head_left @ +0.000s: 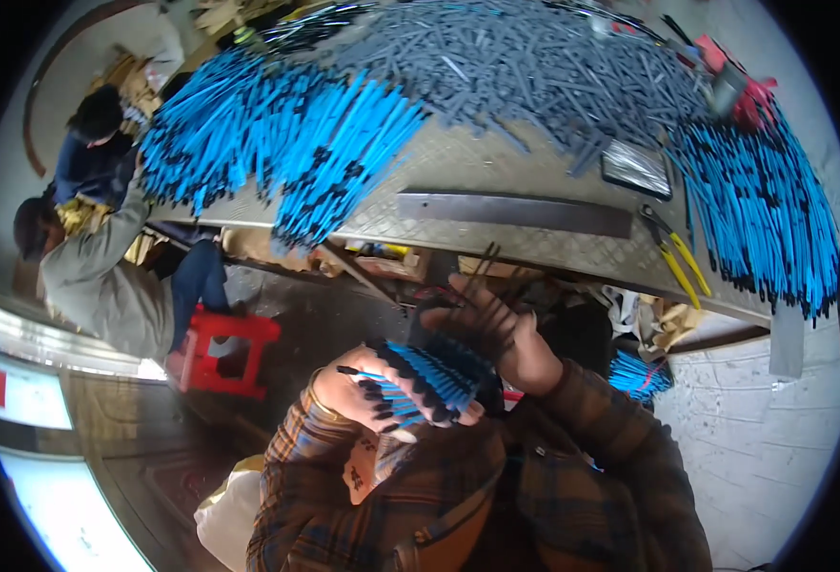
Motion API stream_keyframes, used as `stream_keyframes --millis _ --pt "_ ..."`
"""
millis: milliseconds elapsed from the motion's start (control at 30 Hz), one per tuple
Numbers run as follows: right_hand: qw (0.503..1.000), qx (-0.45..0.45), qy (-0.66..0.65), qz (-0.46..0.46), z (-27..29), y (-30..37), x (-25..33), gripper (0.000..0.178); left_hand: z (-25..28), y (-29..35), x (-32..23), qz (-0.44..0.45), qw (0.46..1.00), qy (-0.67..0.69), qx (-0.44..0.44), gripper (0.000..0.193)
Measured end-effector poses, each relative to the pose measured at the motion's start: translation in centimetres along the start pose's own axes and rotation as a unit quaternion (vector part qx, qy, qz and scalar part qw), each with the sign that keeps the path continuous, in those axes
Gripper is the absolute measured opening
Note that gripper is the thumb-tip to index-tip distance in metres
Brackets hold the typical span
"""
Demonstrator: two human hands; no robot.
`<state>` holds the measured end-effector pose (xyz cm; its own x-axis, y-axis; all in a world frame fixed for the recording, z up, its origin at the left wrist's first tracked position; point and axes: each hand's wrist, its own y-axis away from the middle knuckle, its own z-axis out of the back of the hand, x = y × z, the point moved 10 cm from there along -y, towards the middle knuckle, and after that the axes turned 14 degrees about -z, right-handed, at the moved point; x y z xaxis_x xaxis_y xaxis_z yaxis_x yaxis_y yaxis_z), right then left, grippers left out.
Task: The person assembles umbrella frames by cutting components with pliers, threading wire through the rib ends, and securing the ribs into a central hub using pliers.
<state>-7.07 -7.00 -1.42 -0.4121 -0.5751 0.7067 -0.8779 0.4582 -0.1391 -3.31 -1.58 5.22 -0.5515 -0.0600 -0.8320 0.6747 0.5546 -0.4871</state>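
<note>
Head view, left fingers (372, 360) clutching rods (436, 374), grip unclear in right fingers (492, 303), pliers (672, 263) beyond

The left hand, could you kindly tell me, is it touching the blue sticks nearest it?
Touching: the head view shows the left hand gripping these blue sticks, skin directly against them.

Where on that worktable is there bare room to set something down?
The widest bare patch of worktable lies between the left blue rods, the grey strips behind and the dark flat bar in front. A narrower one borders the bar's near side. The back and both ends are crowded.
</note>
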Motion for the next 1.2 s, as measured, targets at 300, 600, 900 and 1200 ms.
stream_keyframes --millis 300,600,900,1200 --pt "0.925 -0.312 0.216 0.035 11.7 -1.7 14.2 0.059 7.1 -5.5 2.6 0.025 0.981 -0.005 -0.194 0.034" --pt "0.678 -0.496 0.539 -0.059 19.1 9.1 27.7 0.028 8.8 -5.5 4.5 0.045 0.974 -0.040 -0.217 0.034" --pt "0.291 -0.398 0.864 -0.099 21.6 6.8 25.7 0.014 10.7 -5.6 5.4 0.071 0.961 -0.068 -0.258 0.029" --pt "0.340 -0.333 0.877 -0.064 21.0 7.9 25.0 0.013 10.4 -6.8 5.0 -0.011 0.958 -0.163 -0.237 0.021"
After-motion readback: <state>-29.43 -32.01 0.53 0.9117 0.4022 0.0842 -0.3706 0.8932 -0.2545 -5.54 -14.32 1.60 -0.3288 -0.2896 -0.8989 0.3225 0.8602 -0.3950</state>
